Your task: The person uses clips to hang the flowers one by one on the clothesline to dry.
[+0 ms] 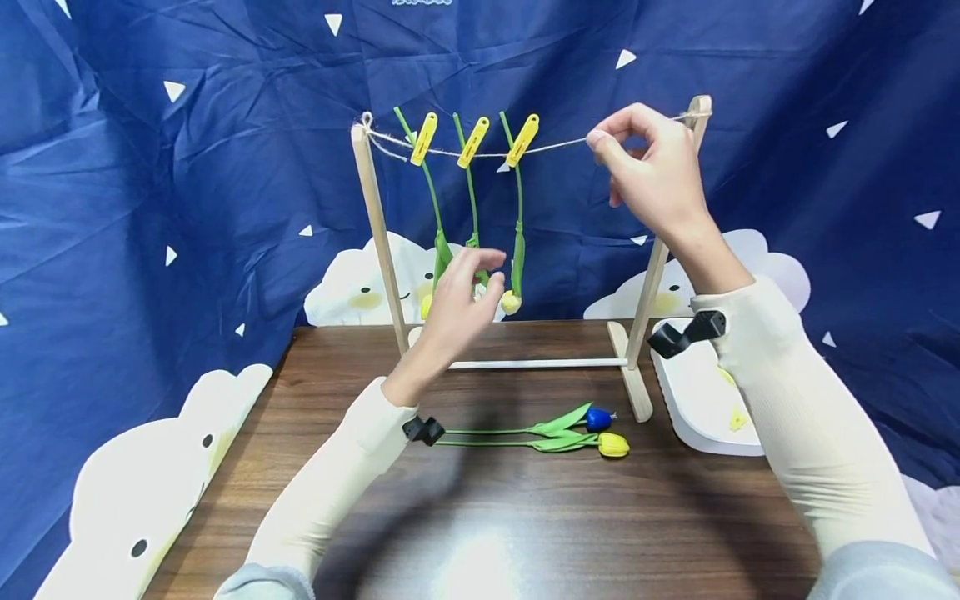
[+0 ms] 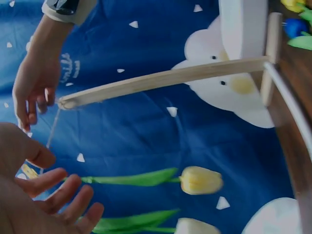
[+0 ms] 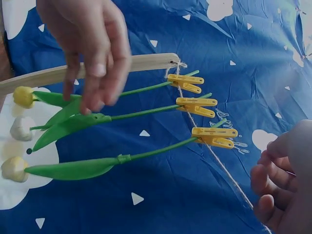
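Three artificial tulips hang heads down from a string point(image 1: 557, 147), their green stems clipped by yellow clothespins point(image 3: 214, 137). The rightmost tulip's head point(image 1: 512, 302) is pale yellow; another flower is a white tulip point(image 3: 22, 128). My left hand point(image 1: 463, 300) is raised in front of the hanging tulips, fingers loosely bent and apart, nothing between them. Higher up, my right hand point(image 1: 651, 167) is at the string's right part, thumb and index fingertips close together and overlapping the string in the head view. In the right wrist view the string runs beside its loosely curled fingers point(image 3: 265, 207), which show nothing held.
The string spans a wooden stand with a left post point(image 1: 378, 229), right post point(image 1: 649, 292) and white lower bar point(image 1: 536, 364). A blue tulip point(image 1: 597, 418) and a yellow tulip point(image 1: 613, 445) lie on the brown table point(image 1: 600, 517). A white tray point(image 1: 686, 408) holding yellow pieces stands right.
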Demonstrator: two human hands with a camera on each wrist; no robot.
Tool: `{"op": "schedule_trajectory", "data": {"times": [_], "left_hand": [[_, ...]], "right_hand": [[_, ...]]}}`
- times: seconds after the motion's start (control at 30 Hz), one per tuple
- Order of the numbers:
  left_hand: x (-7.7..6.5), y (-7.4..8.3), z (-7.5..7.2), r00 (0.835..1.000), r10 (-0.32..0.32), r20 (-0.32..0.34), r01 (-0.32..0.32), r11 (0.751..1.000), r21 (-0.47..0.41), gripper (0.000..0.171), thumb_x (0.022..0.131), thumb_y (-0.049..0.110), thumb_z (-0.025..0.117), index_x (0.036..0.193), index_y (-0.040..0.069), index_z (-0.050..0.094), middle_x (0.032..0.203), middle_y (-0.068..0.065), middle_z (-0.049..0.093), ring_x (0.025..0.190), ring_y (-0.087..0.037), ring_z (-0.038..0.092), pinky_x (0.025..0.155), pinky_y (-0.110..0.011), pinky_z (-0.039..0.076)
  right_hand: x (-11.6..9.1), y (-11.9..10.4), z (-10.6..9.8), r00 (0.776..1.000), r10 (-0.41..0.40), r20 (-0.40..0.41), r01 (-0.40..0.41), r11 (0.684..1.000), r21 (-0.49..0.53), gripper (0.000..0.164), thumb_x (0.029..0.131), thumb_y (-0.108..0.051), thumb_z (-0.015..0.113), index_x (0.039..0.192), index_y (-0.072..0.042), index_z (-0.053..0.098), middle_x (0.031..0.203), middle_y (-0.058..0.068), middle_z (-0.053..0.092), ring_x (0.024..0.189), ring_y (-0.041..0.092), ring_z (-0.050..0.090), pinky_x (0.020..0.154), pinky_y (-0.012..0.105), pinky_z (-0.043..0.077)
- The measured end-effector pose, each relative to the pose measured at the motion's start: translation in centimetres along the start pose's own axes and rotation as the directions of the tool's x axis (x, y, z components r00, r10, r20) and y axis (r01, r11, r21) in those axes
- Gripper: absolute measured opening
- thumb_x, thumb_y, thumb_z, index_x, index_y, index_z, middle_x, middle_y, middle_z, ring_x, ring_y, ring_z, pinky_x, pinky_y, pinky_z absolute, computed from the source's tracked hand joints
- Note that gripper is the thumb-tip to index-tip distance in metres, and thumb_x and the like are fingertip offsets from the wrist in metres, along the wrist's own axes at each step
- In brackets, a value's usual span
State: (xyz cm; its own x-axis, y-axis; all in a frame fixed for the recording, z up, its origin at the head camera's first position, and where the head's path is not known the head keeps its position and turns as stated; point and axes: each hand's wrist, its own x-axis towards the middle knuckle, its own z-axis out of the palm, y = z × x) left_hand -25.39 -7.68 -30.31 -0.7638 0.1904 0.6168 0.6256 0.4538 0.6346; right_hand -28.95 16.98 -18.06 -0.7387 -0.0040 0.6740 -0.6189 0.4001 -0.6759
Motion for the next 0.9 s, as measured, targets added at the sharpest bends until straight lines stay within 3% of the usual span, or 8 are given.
{"op": "schedule_trajectory", "data": {"times": [0.13, 0.3, 0.5, 0.77, 0.9], "left_hand": [[-1.8, -1.4, -0.4, 0.997, -0.029, 0.065, 0.030, 0.999, -0.015, 0.025, 0.103, 0.009, 0.058, 0.123, -0.001, 0.070, 0.124, -0.015, 0.071, 0.117, -0.027, 0.068, 0.101, -0.044, 0.058], [-3.8, -3.0, -0.8, 0.986, -0.087, 0.143, 0.094, 0.994, -0.046, 0.023, 0.104, 0.009, 0.057, 0.120, 0.000, 0.072, 0.120, -0.014, 0.073, 0.112, -0.027, 0.072, 0.099, -0.043, 0.061], [-5.8, -5.7, -1.3, 0.973, -0.144, 0.180, 0.149, 0.989, -0.016, 0.021, 0.103, 0.006, 0.057, 0.114, 0.002, 0.074, 0.111, -0.013, 0.077, 0.104, -0.028, 0.075, 0.094, -0.040, 0.062], [-8.6, -9.2, -1.1, 0.941, -0.251, 0.226, 0.261, 0.965, -0.014, 0.019, 0.102, 0.003, 0.057, 0.110, 0.002, 0.075, 0.100, -0.009, 0.078, 0.092, -0.019, 0.073, 0.083, -0.032, 0.059], [-9.7, -10.8, -0.7, 0.926, -0.283, 0.249, 0.292, 0.956, -0.003, 0.018, 0.101, 0.003, 0.059, 0.108, 0.004, 0.075, 0.097, -0.009, 0.078, 0.090, -0.019, 0.072, 0.081, -0.026, 0.057]], "right_hand": [[-1.1, 0.8, -0.9, 1.000, 0.016, 0.003, -0.016, 1.000, -0.023, 0.012, 0.101, -0.027, 0.073, 0.097, -0.016, 0.074, 0.077, -0.008, 0.065, 0.040, 0.008, 0.053, 0.046, 0.020, 0.044], [-2.6, 2.4, -2.5, 0.999, 0.043, 0.004, -0.043, 0.998, -0.051, 0.020, 0.100, -0.029, 0.075, 0.093, -0.010, 0.075, 0.070, -0.009, 0.067, 0.039, 0.007, 0.053, 0.044, 0.020, 0.042], [-4.6, 5.4, -4.7, 0.996, 0.092, 0.012, -0.091, 0.992, -0.086, 0.023, 0.101, -0.028, 0.074, 0.094, -0.006, 0.077, 0.066, -0.013, 0.067, 0.040, 0.006, 0.055, 0.042, 0.019, 0.043], [-7.9, 11.3, -7.8, 0.980, 0.192, 0.056, -0.171, 0.949, -0.265, 0.023, 0.103, -0.028, 0.071, 0.085, -0.015, 0.073, 0.063, -0.025, 0.062, 0.041, 0.007, 0.056, 0.045, 0.020, 0.039], [-9.1, 14.0, -9.0, 0.966, 0.238, 0.103, -0.188, 0.917, -0.351, 0.027, 0.105, -0.028, 0.067, 0.093, -0.005, 0.074, 0.065, -0.023, 0.062, 0.043, 0.011, 0.058, 0.047, 0.021, 0.043]]}}
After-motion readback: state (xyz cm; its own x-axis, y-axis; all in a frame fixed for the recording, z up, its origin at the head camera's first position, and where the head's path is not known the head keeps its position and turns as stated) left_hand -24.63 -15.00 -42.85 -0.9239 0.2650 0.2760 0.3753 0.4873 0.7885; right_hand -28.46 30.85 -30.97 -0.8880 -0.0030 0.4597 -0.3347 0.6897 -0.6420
